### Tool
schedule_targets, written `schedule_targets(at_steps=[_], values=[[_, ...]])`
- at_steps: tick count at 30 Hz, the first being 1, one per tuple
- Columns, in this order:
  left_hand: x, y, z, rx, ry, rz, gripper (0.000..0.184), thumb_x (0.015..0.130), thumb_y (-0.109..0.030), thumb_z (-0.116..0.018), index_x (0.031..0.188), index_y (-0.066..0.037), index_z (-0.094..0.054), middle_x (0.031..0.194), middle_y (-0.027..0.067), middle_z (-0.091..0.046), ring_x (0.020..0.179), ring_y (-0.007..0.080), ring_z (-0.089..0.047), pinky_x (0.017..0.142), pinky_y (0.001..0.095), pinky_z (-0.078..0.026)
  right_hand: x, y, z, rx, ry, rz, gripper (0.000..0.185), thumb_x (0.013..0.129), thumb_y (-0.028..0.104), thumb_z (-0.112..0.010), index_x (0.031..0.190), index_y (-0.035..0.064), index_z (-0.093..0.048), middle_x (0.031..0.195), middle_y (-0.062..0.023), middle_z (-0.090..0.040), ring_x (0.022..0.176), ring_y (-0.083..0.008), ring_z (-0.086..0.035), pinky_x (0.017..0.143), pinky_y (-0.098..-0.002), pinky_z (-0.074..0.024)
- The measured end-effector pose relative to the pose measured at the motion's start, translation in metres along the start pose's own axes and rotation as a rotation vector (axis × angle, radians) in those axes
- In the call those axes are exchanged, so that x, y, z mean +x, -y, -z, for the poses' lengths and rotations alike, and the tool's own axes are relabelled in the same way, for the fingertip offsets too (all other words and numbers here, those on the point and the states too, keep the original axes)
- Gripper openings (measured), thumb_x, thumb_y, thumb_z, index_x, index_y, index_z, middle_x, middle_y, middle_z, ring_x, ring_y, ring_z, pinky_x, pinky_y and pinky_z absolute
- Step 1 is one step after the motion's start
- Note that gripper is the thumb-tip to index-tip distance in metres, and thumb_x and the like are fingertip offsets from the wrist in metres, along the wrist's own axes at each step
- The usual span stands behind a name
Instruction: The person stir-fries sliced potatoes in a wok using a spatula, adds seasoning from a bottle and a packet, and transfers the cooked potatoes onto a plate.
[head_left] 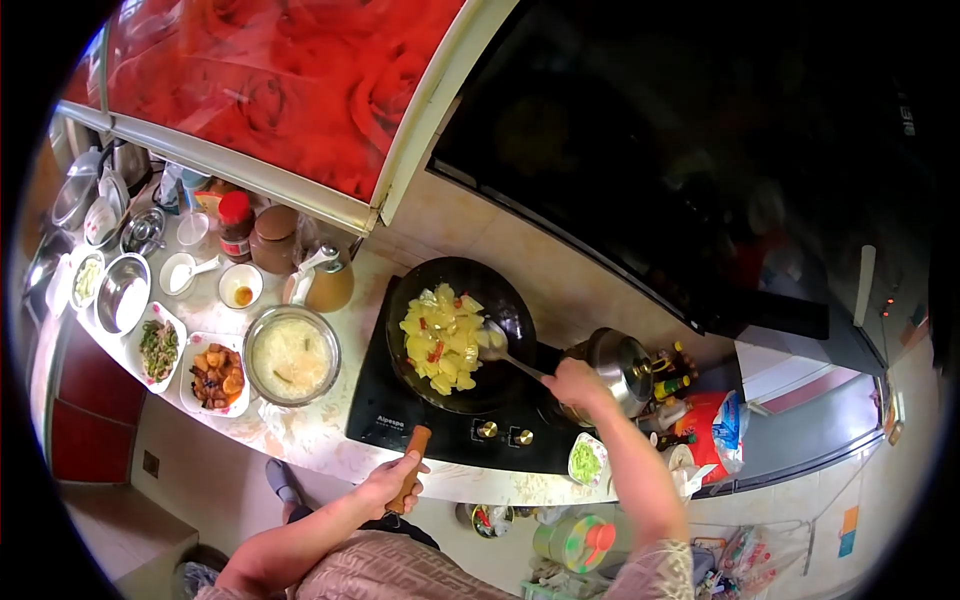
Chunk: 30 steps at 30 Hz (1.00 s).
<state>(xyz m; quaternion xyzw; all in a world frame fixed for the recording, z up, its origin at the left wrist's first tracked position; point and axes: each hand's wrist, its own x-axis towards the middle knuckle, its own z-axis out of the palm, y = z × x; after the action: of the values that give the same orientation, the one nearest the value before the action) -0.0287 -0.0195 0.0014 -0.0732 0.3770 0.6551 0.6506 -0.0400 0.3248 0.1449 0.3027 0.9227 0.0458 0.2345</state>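
A black wok [505, 300] stands on the black stove [378, 400] and holds yellow slices with red bits [441, 338]. My left hand [395, 480] is closed around the wok's wooden handle [416, 450]. My right hand [582, 385] grips a metal spatula [522, 366], whose blade is in the wok at the right side of the slices. Just beyond my right hand is a metal pot with a lid [620, 370]. Below that hand, a small white dish of chopped greens [586, 460] sits at the counter's front edge.
Left on the counter [290, 430] are a glass bowl of pale food [292, 356], a dish of browned chunks [216, 375], a plate of green food [158, 350] and a red-lidded jar [236, 225]. Bottles [672, 386] stand right of the pot. The range hood [640, 180] hangs overhead.
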Motion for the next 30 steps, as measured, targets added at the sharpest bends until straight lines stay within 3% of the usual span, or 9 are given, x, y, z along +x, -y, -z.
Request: schedule_targets(at_steps=[5,7,12,18,19,21,24,28,30], values=[[-0.001,0.001,-0.002,0.008,-0.015,-0.015,0.049,0.094,-0.052,-0.048,0.11,-0.006,-0.049,0.073,0.0048,-0.048,0.052,0.0139,-0.046,0.048,0.0292,-0.041,0.018,0.033,-0.029,0.246,-0.125,0.12,0.04,0.089,0.038,-0.056,0.097,0.0008,-0.067,0.094,-0.0232,-0.066,0.093,-0.0384,-0.064,0.083,-0.0461,-0.0506],[-0.001,0.0,-0.002,0.011,-0.023,-0.011,0.049,0.094,-0.052,-0.048,0.11,-0.005,-0.049,0.073,0.005,-0.048,0.052,0.014,-0.046,0.048,0.0293,-0.041,0.004,0.037,-0.021,0.098,-0.349,0.265,0.035,0.09,0.036,-0.054,0.09,0.004,-0.069,0.085,-0.0203,-0.067,0.083,-0.0363,-0.066,0.075,-0.0457,-0.0526],[-0.002,0.0,-0.002,0.011,-0.023,-0.014,0.05,0.094,-0.052,-0.048,0.111,-0.005,-0.049,0.073,0.0057,-0.049,0.052,0.0144,-0.046,0.048,0.0292,-0.041,-0.057,0.016,0.023,-0.257,-0.462,0.35,0.032,0.09,0.034,-0.055,0.078,0.0075,-0.069,0.073,-0.0152,-0.067,0.069,-0.0313,-0.067,0.062,-0.0412,-0.054],[-0.001,0.001,-0.001,0.012,-0.009,-0.018,0.049,0.094,-0.052,-0.048,0.11,-0.005,-0.05,0.074,0.0052,-0.049,0.053,0.0137,-0.046,0.047,0.0284,-0.041,-0.02,-0.021,0.003,-0.122,-0.096,0.228,0.036,0.086,0.036,-0.059,0.077,0.0029,-0.071,0.082,-0.0188,-0.069,0.082,-0.0326,-0.067,0.073,-0.041,-0.053],[-0.001,0.002,0.0,0.008,-0.011,-0.022,0.049,0.094,-0.052,-0.048,0.11,-0.005,-0.05,0.074,0.0052,-0.049,0.053,0.0137,-0.046,0.047,0.0284,-0.041,-0.022,-0.003,0.014,0.025,0.21,0.197,0.043,0.086,0.037,-0.057,0.07,-0.0004,-0.068,0.073,-0.0174,-0.068,0.068,-0.0287,-0.067,0.065,-0.0388,-0.0527],[0.001,0.003,0.001,0.019,-0.022,-0.017,0.049,0.094,-0.052,-0.048,0.11,-0.006,-0.05,0.074,0.0049,-0.049,0.053,0.0134,-0.046,0.047,0.028,-0.04,-0.009,0.012,-0.024,0.556,0.36,0.117,0.049,0.087,0.038,-0.06,0.056,0.0002,-0.058,0.047,-0.0084,-0.053,0.038,-0.0182,-0.048,0.043,-0.0337,-0.0413],[-0.001,0.0,-0.001,0.034,-0.041,-0.012,0.049,0.094,-0.052,-0.048,0.109,-0.006,-0.051,0.074,0.0049,-0.049,0.053,0.0133,-0.046,0.047,0.0276,-0.04,0.005,0.041,-0.061,0.982,0.283,0.053,0.044,0.088,0.035,-0.061,0.062,0.0003,-0.059,0.054,-0.0073,-0.055,0.039,-0.0133,-0.046,0.04,-0.0296,-0.0362],[-0.002,-0.002,-0.003,0.043,-0.04,-0.007,0.049,0.094,-0.052,-0.047,0.109,-0.006,-0.051,0.074,0.0048,-0.049,0.053,0.0133,-0.046,0.047,0.0275,-0.04,0.005,0.045,-0.06,0.98,0.131,0.079,0.042,0.089,0.037,-0.059,0.069,0.0,-0.062,0.059,-0.0122,-0.06,0.044,-0.0203,-0.055,0.044,-0.0341,-0.0421],[-0.002,-0.001,-0.002,0.035,-0.036,-0.017,0.05,0.094,-0.053,-0.047,0.11,-0.006,-0.05,0.075,0.0048,-0.049,0.054,0.0136,-0.046,0.047,0.0277,-0.04,-0.001,0.037,-0.053,0.476,-0.285,0.229,0.042,0.09,0.037,-0.055,0.072,0.0007,-0.066,0.066,-0.0185,-0.063,0.057,-0.0305,-0.063,0.052,-0.0411,-0.0478]])
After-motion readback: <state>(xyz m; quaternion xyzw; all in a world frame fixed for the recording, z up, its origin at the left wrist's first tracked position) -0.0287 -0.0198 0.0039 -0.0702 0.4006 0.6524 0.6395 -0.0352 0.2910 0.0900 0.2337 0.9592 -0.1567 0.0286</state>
